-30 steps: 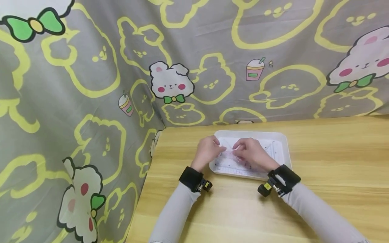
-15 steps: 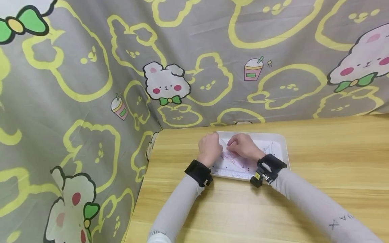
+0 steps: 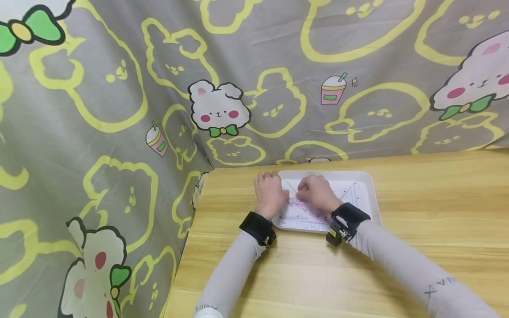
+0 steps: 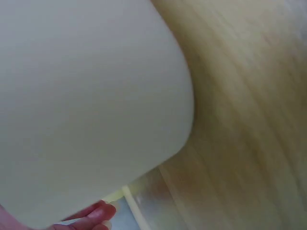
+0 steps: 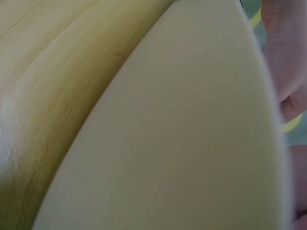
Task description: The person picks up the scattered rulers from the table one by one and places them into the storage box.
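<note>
A white tray (image 3: 367, 181) holds clear set squares (image 3: 347, 192) with blue-marked edges and a sheer piece with pink marks (image 3: 299, 204). Over the tray's left rim, my left hand (image 3: 270, 192) has bent fingers, its thumb toward the inside; what it holds is hidden. Its fingertips (image 4: 98, 214) show past the tray edge in the left wrist view. My right hand (image 3: 318, 193) is above the middle of the tray, fingertips close together beside the pink marks. Whether they pinch anything is too small to tell. In the right wrist view the tray wall (image 5: 168, 120) hides most of this hand.
The tray stands on a wood-grain table (image 3: 433, 207) near its back edge. A grey curtain (image 3: 286, 53) with yellow outlines and cartoon rabbits hangs behind and along the left side. Each wrist wears a black strap (image 3: 256, 227) with a small camera.
My hands were close together over the tray at first. The left hand has moved left and turned over the tray's rim; the right has shifted slightly left. The pink-marked piece is more uncovered.
</note>
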Available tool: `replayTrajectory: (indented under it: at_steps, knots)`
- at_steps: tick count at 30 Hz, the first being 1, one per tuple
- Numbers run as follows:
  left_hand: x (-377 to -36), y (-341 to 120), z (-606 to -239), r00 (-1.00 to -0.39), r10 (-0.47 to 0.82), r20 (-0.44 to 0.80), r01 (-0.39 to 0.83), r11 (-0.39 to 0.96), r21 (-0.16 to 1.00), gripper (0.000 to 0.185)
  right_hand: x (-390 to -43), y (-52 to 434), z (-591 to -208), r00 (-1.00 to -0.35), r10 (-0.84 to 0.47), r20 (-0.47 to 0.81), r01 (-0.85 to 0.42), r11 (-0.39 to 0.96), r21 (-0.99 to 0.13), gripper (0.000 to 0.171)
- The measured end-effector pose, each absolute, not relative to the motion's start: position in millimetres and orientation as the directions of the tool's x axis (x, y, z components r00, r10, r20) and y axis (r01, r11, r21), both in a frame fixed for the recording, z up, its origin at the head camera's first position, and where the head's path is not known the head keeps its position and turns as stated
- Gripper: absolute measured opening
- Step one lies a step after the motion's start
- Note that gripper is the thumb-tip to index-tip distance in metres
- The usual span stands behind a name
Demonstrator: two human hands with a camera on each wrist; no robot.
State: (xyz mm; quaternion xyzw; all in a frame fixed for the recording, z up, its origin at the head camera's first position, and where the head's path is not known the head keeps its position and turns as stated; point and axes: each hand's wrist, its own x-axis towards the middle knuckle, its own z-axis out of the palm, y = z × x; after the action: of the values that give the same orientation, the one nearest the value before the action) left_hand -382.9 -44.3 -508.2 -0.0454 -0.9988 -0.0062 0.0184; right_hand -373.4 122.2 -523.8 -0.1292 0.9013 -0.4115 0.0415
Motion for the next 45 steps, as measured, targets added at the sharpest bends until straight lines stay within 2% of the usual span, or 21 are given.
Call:
replayTrajectory:
  at_steps: [9,11,14,17,19,25,30,34,38,45]
  knots:
    - [-367.1,-75.6,-503.7,-0.991,0.098,0.092,0.107,0.989,0.099,0.059,-351.7,120.8,-509.6,-0.958,-0.279,0.064,-0.235,0.637,-0.734,0.025]
    - [-360.7,-88.8,-499.5,-0.986,0.121,0.115,0.14,0.975,0.173,0.058,-345.1,120.2,-505.3,-0.956,-0.283,0.074,-0.244,0.631,-0.736,0.025]
    - [-348.0,-111.3,-493.3,-0.98,0.173,0.102,0.198,0.916,0.349,0.056,-333.3,117.2,-499.9,-0.947,-0.308,0.096,-0.273,0.605,-0.748,0.025]
    - [-333.3,-133.7,-487.3,-0.973,0.228,0.035,0.215,0.843,0.492,0.059,-319.4,109.0,-495.5,-0.928,-0.346,0.138,-0.325,0.57,-0.755,0.025]
    - [-323.0,-147.7,-483.7,-0.964,0.266,-0.014,0.216,0.813,0.54,0.061,-309.8,100.0,-493.8,-0.912,-0.372,0.173,-0.367,0.55,-0.75,0.024]
    - [-291.1,-183.7,-483.0,-0.914,0.376,-0.154,0.254,0.823,0.507,0.071,-278.0,63.2,-497.2,-0.874,-0.457,0.163,-0.415,0.528,-0.741,0.029]
    - [-262.4,-202.9,-494.0,-0.925,0.309,-0.221,0.189,0.879,0.438,0.069,-255.2,32.9,-507.5,-0.866,-0.472,0.168,-0.446,0.574,-0.687,0.035]
    - [-242.0,-205.2,-500.8,-0.95,0.239,-0.203,0.134,0.895,0.425,0.072,-242.8,15.2,-515.0,-0.846,-0.501,0.182,-0.49,0.595,-0.638,0.039]
    - [-227.6,-201.4,-507.2,-0.961,0.218,-0.171,0.129,0.897,0.422,0.074,-235.7,5.1,-521.8,-0.816,-0.545,0.191,-0.542,0.609,-0.578,0.042]
    - [-218.7,-205.7,-511.8,-0.982,0.179,-0.067,0.127,0.873,0.471,0.051,-231.1,-9.1,-522.8,-0.825,-0.524,0.213,-0.534,0.599,-0.596,0.04]
